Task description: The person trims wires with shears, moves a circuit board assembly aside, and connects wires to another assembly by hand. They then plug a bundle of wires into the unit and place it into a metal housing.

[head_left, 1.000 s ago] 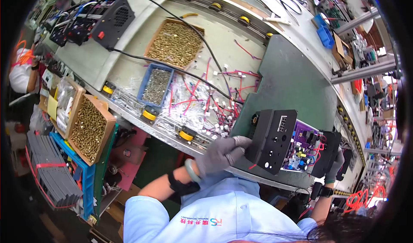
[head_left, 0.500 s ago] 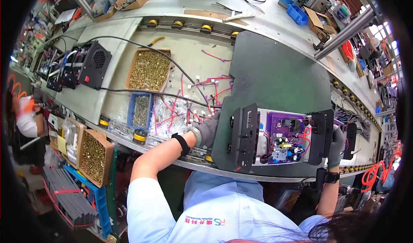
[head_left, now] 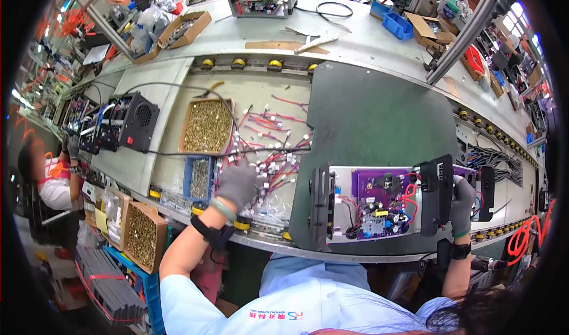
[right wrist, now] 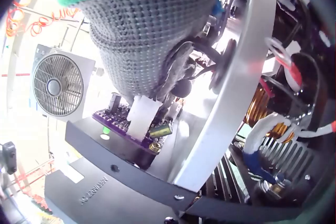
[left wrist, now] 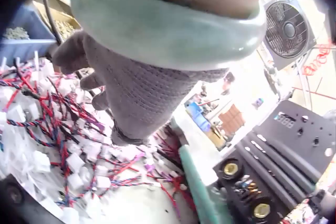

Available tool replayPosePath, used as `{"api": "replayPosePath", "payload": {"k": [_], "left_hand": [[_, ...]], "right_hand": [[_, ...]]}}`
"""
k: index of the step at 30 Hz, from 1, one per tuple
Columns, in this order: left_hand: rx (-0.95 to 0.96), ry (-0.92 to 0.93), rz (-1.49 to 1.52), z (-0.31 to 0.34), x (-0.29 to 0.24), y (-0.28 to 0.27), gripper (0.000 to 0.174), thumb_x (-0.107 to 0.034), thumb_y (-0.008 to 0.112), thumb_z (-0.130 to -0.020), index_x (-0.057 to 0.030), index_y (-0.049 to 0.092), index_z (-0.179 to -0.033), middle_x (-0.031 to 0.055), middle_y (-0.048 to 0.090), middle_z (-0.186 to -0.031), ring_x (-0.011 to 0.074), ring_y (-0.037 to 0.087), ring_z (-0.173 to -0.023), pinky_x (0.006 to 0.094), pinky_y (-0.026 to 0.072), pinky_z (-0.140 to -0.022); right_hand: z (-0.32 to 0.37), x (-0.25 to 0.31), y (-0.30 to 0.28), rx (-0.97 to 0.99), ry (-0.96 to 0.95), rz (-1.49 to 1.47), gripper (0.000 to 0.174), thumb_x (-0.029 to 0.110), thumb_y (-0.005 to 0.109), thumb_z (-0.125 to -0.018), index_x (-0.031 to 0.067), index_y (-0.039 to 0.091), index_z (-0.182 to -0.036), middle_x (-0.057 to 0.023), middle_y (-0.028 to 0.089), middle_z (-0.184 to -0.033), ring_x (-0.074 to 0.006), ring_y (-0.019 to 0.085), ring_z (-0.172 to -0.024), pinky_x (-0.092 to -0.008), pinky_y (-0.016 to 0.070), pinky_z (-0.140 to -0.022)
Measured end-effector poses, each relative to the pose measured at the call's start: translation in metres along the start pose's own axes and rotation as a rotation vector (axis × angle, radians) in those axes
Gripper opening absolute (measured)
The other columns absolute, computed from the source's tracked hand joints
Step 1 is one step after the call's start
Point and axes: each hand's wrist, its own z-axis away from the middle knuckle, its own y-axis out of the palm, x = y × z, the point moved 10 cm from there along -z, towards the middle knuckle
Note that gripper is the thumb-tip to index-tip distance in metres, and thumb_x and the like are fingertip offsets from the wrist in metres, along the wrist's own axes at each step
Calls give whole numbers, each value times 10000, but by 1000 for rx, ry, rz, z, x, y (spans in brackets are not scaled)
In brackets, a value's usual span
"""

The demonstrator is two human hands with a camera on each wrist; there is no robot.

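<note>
My grey-gloved left hand [head_left: 237, 185] is low over a loose pile of red and dark wire leads with white connectors [head_left: 278, 168]. In the left wrist view its fingers [left wrist: 71, 56] are spread and loosely bent above the leads, with no lead seen between them. On the green board lies an electronic unit with a purple circuit board [head_left: 379, 202] and black end panels. My right hand [head_left: 462, 210] is at the back of a black panel with a digit display [head_left: 437, 196], between this unit and another at its right. The right fingertips are hidden, so I cannot tell their grip.
A box of brass fittings [head_left: 207, 126] and a blue bin of small metal parts [head_left: 198, 178] stand left of the leads. A black cable [head_left: 195, 154] crosses beside them. Farther left stands a black unit with a fan grille [head_left: 133, 122]. Roller rails [head_left: 255, 66] border the bench.
My left hand has gone from the unit's front panel leftward to the wire leads and now lies farther left over them. The right hand stays by the panel; the head view has shifted.
</note>
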Motion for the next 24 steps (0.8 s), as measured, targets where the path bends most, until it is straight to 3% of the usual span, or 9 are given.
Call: {"api": "replayPosePath", "payload": {"k": [2,3,4,6,7,9,12,17,24], "left_hand": [[-147,364,8,-9,-52,-8,484,-410,643,-906,-56,636,-1236,184,584,-1306,341,703,-908,422,563,-772],[-406,701,164,-7,-80,-15,483,-358,665,-874,-28,625,-1224,182,579,-1315,329,675,-1011,467,536,-847],[-401,810,-20,-3,-105,-21,529,-374,621,-900,-27,601,-1299,187,534,-1412,330,551,-1281,511,421,-1069],[-589,908,-116,-26,-116,-33,647,-446,608,-890,-84,537,-1422,178,460,-1528,329,359,-1460,552,274,-1171],[-602,922,-129,-38,-122,-35,647,-446,608,-890,-84,537,-1422,178,460,-1528,329,359,-1460,552,274,-1171],[-351,950,-342,-70,-142,-14,669,-464,557,-907,-115,494,-1474,149,406,-1582,319,312,-1496,517,191,-1225],[-281,1105,-382,-110,-179,5,684,-471,548,-910,-106,479,-1484,115,422,-1577,321,297,-1501,526,187,-1228],[-349,936,-251,-190,-233,23,718,-504,537,-912,-138,427,-1519,120,351,-1610,358,259,-1509,572,182,-1215],[-370,541,-2,-298,-165,29,783,-563,519,-915,-194,336,-1581,127,227,-1669,423,193,-1524,653,173,-1191]], "right_hand": [[0,0,2,17,-21,-2,200,6,671,-787,11,697,-985,-57,616,-738,-140,526,-591,-282,408,-559],[-1,1,3,30,0,-22,189,6,668,-780,13,697,-967,-63,607,-725,-147,531,-585,-290,410,-552],[-1,-1,1,9,5,-22,189,6,668,-780,13,697,-967,-63,607,-725,-147,531,-585,-290,410,-552],[-1,-2,4,32,2,-32,187,-2,662,-774,13,695,-957,-60,597,-708,-141,532,-584,-299,415,-547],[-4,8,2,12,-2,-12,164,-9,648,-765,15,689,-923,-64,584,-692,-159,533,-581,-306,418,-547],[-5,8,-1,3,-6,9,152,-8,644,-762,18,686,-906,-70,584,-689,-174,537,-579,-308,418,-547],[-6,-2,2,55,93,6,115,12,646,-747,34,676,-856,-91,586,-682,-231,563,-578,-327,419,-545],[-7,3,2,39,-6,65,103,89,704,-739,56,669,-830,-92,597,-682,-253,590,-592,-345,425,-552],[-1,-5,4,9,-18,27,279,190,820,-648,62,681,-853,-70,653,-737,-247,607,-620,-334,447,-580]]}}
